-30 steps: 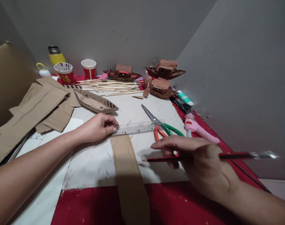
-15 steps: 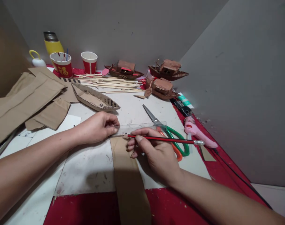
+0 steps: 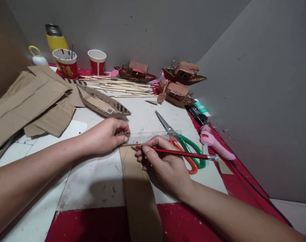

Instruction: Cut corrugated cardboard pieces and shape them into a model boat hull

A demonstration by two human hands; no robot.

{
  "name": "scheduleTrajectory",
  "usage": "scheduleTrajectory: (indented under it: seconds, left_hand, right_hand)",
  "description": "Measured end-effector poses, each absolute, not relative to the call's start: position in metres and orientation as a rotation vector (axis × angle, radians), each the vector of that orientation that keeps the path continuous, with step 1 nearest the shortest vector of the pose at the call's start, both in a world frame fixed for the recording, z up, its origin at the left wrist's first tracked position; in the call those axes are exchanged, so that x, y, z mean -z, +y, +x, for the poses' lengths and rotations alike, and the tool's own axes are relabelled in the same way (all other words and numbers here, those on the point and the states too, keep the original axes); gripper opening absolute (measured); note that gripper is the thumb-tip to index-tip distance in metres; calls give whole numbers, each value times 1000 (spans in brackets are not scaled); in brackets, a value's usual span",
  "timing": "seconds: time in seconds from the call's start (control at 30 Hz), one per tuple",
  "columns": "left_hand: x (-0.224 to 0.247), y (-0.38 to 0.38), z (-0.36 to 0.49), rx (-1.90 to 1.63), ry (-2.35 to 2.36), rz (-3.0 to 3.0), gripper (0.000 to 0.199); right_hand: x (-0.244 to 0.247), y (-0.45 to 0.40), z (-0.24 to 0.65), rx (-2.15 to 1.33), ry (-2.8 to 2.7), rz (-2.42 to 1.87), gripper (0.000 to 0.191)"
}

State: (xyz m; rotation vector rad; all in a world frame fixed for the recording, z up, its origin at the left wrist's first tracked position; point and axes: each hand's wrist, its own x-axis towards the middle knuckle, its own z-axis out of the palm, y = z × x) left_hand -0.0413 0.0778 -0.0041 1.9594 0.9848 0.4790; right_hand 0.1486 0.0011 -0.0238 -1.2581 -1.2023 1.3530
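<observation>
My left hand (image 3: 108, 136) is closed on the left end of a clear ruler (image 3: 140, 137), which lies across the far end of a brown cardboard strip (image 3: 139, 195). A red and black pencil (image 3: 175, 152) is pinched in my right hand (image 3: 165, 163). Its tip points left, over the strip close to the ruler's near edge; whether it touches the cardboard I cannot tell. Scissors (image 3: 186, 144) with orange and green handles lie just beyond my right hand, blades apart from it. Beyond my left hand sits an open cardboard boat hull (image 3: 102, 102).
Cardboard pieces (image 3: 29, 104) are piled at the left. Wooden sticks (image 3: 122, 86) lie at the back, near paper cups (image 3: 97, 63), a yellow bottle (image 3: 57, 42) and brown model boats (image 3: 184, 72). A pink glue gun (image 3: 215, 143) with a black cord lies at the right.
The pencil tip has shifted slightly left and down, away from the ruler's edge, and my right fingers have curled more. My left hand stays on the ruler. The view has tilted slightly.
</observation>
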Motion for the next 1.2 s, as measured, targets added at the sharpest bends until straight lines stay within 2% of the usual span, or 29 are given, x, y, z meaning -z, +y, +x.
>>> scheduleTrajectory:
  seconds: [0.57,1.2]
  left_hand:
    - [2,77,-39,-493,974,1970,8]
    - [2,77,-39,-487,975,2007,8]
  right_hand:
    - [27,3,155,-1187,-1518,-1346,20]
    - [25,5,157,-1138,-1603,-1342,19]
